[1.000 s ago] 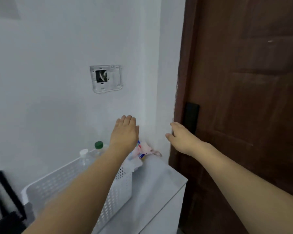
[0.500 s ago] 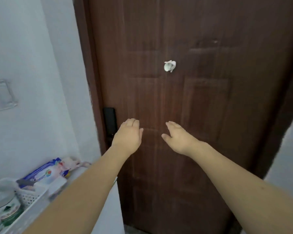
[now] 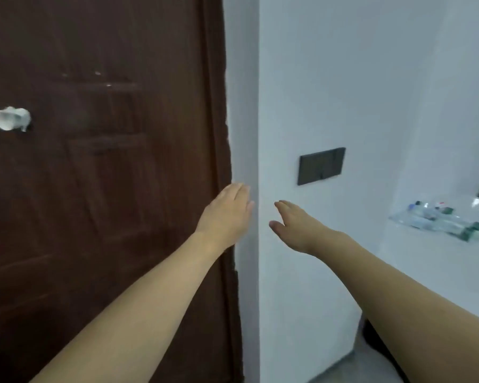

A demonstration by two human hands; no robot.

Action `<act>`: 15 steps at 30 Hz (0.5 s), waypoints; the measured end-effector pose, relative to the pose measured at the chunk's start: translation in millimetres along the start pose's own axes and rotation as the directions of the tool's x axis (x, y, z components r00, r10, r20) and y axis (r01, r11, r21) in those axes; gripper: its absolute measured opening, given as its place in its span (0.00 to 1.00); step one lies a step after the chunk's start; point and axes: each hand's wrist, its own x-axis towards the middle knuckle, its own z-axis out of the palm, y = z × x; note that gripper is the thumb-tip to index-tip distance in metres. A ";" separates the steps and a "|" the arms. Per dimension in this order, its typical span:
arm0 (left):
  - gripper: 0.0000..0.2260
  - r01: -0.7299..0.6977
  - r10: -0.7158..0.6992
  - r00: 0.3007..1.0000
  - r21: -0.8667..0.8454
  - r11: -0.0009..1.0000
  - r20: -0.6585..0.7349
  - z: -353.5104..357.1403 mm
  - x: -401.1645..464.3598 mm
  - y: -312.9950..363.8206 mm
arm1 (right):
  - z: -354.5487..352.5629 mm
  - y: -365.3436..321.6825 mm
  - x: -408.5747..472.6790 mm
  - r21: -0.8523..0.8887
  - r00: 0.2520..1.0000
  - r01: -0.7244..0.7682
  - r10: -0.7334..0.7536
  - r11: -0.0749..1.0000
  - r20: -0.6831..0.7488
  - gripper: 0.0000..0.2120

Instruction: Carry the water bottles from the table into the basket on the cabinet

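Observation:
Several clear water bottles (image 3: 437,218) with green labels lie on their sides on the white table (image 3: 426,252) at the far right. My left hand (image 3: 227,214) is stretched out in front of the door's right edge, flat, fingers together and holding nothing. My right hand (image 3: 296,226) reaches out beside it before the white wall, also flat and without anything in it, well left of the bottles. The basket and the cabinet are out of view.
A dark brown door (image 3: 100,175) with a white knob (image 3: 11,118) fills the left half. A white wall corner (image 3: 249,134) stands straight ahead, carrying a black switch plate (image 3: 321,165). Grey floor (image 3: 354,366) shows at the bottom right.
The view has swung right, from the cabinet with the basket, past the door, to the wall and the table with bottles. Both hands stay outstretched, holding nothing.

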 end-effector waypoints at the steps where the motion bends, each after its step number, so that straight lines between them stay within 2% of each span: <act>1: 0.20 -0.038 0.038 0.999 -0.033 0.999 0.014 9.6 12.8 20.4 | -11.4 20.6 -10.2 -0.016 0.998 -0.056 0.056 0.998 -0.019 0.26; 7: 0.22 -0.207 0.218 0.976 -0.232 0.950 0.022 58.5 74.5 149.9 | -79.7 135.8 -89.0 -0.083 0.933 -0.342 0.327 0.936 -0.150 0.28; 11: 0.24 -0.316 0.351 0.936 -0.359 0.878 0.036 85.3 104.2 252.2 | -123.2 201.6 -152.5 -0.107 0.823 -0.551 0.517 0.828 -0.238 0.26; 15: 0.22 -0.495 0.532 0.846 -0.415 0.764 -0.030 96.5 118.5 348.1 | -155.5 250.0 -207.2 -0.111 0.713 -0.685 0.632 0.720 -0.304 0.25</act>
